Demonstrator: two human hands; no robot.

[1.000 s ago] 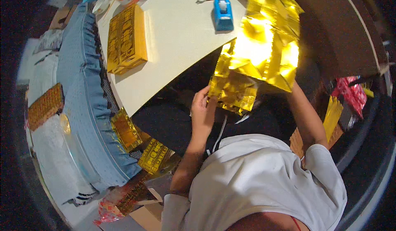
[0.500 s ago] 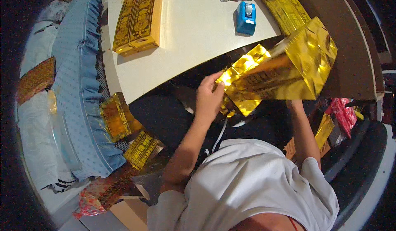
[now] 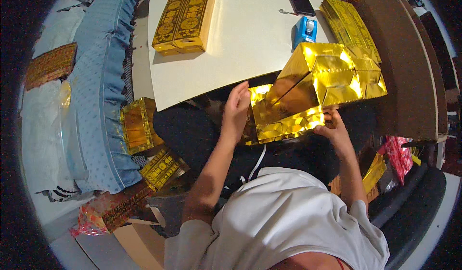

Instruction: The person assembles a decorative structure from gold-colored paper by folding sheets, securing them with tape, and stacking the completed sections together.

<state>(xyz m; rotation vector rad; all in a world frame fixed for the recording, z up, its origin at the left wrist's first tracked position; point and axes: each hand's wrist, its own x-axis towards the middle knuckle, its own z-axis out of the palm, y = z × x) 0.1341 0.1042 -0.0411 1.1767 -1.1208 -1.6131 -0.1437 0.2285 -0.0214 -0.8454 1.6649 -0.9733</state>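
Note:
A shiny gold foil paper box point(image 3: 334, 72), its open side showing a brownish inside, hangs over the gap between the white table and my lap. My right hand point(image 3: 336, 129) grips its lower right edge between thumb and fingers. At the left end of the foil is my left hand point(image 3: 235, 111), its fingers stretched upward, close beside the edge and not closed round it. Whether its fingertips touch the foil I cannot tell. Behind the box stands a blue tape dispenser point(image 3: 305, 30).
On the white table point(image 3: 240, 39) are a gold patterned box point(image 3: 184, 17), a dark phone point(image 3: 299, 1) and a yellow patterned stack point(image 3: 350, 26). A brown cardboard panel point(image 3: 402, 63) rises at the right. Gold folded pieces point(image 3: 137, 125) lie by the blue ruffled cloth point(image 3: 98, 92) at left.
The gold foil box has turned, so its open side now shows. My right hand has come into view on its lower edge. My left hand has loosened from the foil and its fingers have straightened.

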